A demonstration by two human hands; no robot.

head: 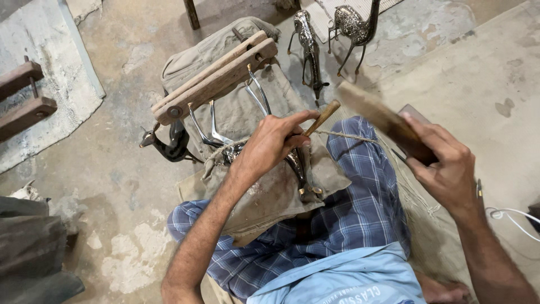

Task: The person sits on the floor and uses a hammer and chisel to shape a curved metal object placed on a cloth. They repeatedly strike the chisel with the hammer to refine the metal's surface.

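The left hand (270, 143) has its fingers wrapped around a thin wooden-handled tool (322, 118), its tip pressed down toward a shiny metal animal figure (239, 132) lying on a cloth (270, 191) over the lap. The right hand (444, 163) grips a flat wooden block (374, 112), fingers closed around it, raised just right of the tool's top end. The figure's legs run from below the left fingers into a wooden clamp (216, 76) beyond them.
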